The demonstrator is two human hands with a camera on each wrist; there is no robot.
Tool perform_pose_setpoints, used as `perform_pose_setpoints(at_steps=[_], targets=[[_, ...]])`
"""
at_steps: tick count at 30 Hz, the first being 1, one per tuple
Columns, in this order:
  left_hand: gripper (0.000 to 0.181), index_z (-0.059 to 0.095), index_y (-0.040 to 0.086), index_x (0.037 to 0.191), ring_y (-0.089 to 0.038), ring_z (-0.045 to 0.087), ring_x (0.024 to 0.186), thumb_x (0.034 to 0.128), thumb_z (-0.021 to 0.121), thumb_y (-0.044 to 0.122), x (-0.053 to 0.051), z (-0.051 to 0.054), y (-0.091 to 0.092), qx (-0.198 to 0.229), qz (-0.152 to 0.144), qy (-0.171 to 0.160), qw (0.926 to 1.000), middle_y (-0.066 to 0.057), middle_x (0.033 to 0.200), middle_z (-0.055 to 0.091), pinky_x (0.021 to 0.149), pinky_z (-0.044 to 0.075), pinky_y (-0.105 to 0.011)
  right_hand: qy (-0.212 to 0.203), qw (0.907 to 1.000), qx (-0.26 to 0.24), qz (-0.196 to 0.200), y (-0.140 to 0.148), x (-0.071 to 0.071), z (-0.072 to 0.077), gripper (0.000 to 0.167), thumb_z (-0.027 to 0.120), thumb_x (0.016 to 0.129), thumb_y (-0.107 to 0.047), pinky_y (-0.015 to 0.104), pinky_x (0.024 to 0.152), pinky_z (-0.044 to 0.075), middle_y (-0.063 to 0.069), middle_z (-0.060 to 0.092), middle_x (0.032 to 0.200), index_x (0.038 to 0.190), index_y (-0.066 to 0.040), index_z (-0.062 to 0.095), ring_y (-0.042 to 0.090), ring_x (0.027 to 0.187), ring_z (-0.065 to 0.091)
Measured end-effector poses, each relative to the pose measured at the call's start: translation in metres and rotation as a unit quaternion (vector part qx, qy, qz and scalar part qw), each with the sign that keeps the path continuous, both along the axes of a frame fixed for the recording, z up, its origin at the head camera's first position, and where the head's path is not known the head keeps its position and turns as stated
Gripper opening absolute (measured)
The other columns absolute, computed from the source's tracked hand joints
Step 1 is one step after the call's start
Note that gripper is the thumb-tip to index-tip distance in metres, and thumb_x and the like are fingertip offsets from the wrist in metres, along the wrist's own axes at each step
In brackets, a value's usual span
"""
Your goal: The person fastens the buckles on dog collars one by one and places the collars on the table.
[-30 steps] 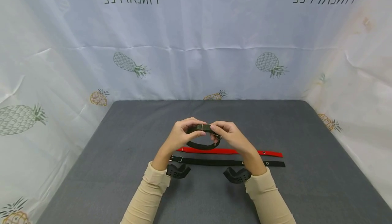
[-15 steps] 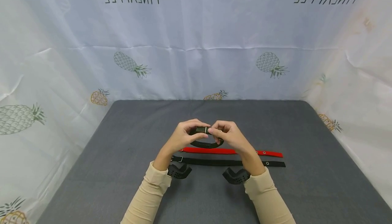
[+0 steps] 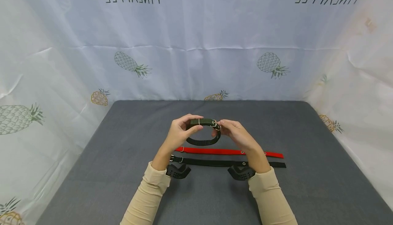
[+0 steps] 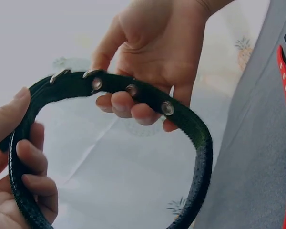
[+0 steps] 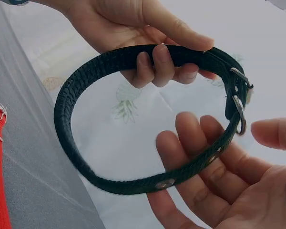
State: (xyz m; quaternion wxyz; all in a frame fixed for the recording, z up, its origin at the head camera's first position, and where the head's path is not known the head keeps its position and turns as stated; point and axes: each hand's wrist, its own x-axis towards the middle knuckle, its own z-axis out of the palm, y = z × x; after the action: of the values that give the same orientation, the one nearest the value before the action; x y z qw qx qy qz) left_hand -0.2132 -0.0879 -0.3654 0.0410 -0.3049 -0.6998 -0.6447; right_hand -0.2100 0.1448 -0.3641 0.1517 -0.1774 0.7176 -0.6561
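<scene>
A dark green collar (image 3: 204,142) is closed into a loop through its metal buckle, above the table. My left hand (image 3: 180,131) grips the loop's left side, thumb in front and fingers curled round the strap, as the right wrist view also shows. At the buckle end, the fingers of my right hand (image 5: 229,191) lie loosely against the strap. The thumb of that hand stands slightly apart from the metal D-ring (image 5: 240,115). Metal eyelets (image 4: 168,108) show along the strap. Below, a red collar (image 3: 212,151) and a black collar (image 3: 208,163) lie flat and unfastened.
The dark grey table (image 3: 129,184) carries the two flat collars side by side. Pale pineapple-print curtains (image 3: 196,30) hang behind and at both sides. A black wrist mount (image 3: 178,171) sits on the left wrist, another black mount (image 3: 241,172) on the right.
The right hand has shifted right and its thumb has come off the strap, uncovering the buckle. Left hand and collar dipped right, then came back left and slightly up.
</scene>
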Motion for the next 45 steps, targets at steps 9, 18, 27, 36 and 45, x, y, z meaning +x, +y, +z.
perform_pose_setpoints(at_steps=[9,18,27,36,45], targets=[[0.04,0.061,-0.009,0.118,0.0,0.061,0.083,0.0878,0.07,0.015,-0.002,0.001,-0.003,0.023,0.009,-0.007,0.9997,0.009,0.098,0.06,0.078,0.054,-0.016,0.001,0.9994,-0.028,0.02,-0.001,0.001,0.002,0.024,0.043,0.103,-0.024,0.031,0.093,0.046,-0.006,0.061,0.085,0.098,-0.006,0.06,0.011,0.081,0.059],[0.036,0.062,-0.007,0.118,0.0,0.061,0.087,0.0882,0.069,0.01,-0.006,-0.001,-0.005,0.004,0.008,-0.014,0.9999,-0.017,0.105,0.063,0.08,0.054,-0.016,0.003,0.9962,-0.087,-0.003,-0.003,0.004,0.003,0.019,0.044,0.103,-0.018,0.025,0.083,0.049,-0.008,0.057,0.078,0.096,-0.015,0.061,0.009,0.078,0.055],[0.032,0.062,-0.003,0.12,0.005,0.059,0.099,0.0893,0.066,0.003,-0.008,-0.003,-0.014,-0.033,0.055,0.018,0.9978,-0.025,0.117,0.062,0.091,0.051,-0.019,0.005,0.9965,-0.071,-0.043,-0.006,0.006,0.003,0.017,0.044,0.103,-0.017,0.025,0.082,0.048,-0.007,0.056,0.082,0.1,-0.013,0.06,0.008,0.078,0.053],[0.025,0.063,-0.008,0.113,0.006,0.06,0.094,0.0887,0.063,-0.004,-0.012,0.0,-0.03,0.009,0.128,0.051,0.9904,0.015,0.104,0.064,0.085,0.05,-0.014,0.024,0.9976,0.021,-0.062,-0.016,-0.008,0.005,0.027,0.045,0.103,-0.017,0.031,0.088,0.047,-0.007,0.057,0.087,0.112,0.006,0.057,0.008,0.083,0.054],[0.024,0.064,-0.01,0.112,0.003,0.061,0.092,0.0916,0.063,0.003,-0.013,0.001,-0.032,0.005,0.117,0.053,0.9916,0.025,0.099,0.063,0.084,0.05,-0.013,0.078,0.9874,0.108,-0.086,-0.031,-0.036,-0.005,0.025,0.048,0.101,-0.011,0.039,0.082,0.048,0.017,0.06,0.096,0.11,0.008,0.06,0.012,0.082,0.052]])
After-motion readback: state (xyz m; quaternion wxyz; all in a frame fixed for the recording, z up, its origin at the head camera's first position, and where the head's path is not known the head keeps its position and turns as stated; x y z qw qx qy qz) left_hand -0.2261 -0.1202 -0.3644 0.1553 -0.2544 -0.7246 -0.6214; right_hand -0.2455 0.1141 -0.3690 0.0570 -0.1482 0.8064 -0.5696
